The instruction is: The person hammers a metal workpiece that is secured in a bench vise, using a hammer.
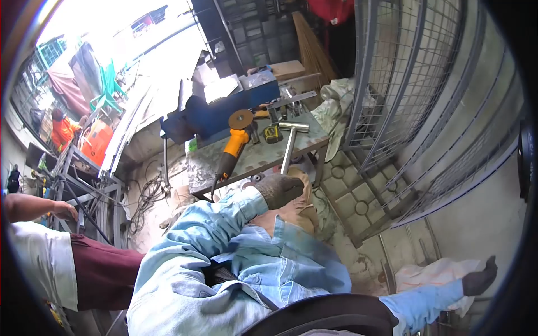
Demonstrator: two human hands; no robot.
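Observation:
My left hand, in a dark grey glove, is closed at the lower end of a hammer's metal handle. The hammer points up from the glove, its head over the edge of a low worktable. On that table lies an orange and black angle grinder with a brown disc. A yellow and black tape measure sits beside the hammer head. Out at the far right is my gloved right hand, fingers stretched and bent upward, with nothing visible in it. Below it lies a whitish sack.
A person in maroon shorts stands close at left, near metal frames. A blue toolbox stands behind the grinder. Wire-mesh grilles lean at right. Cables lie on the floor. Another person in orange is farther off.

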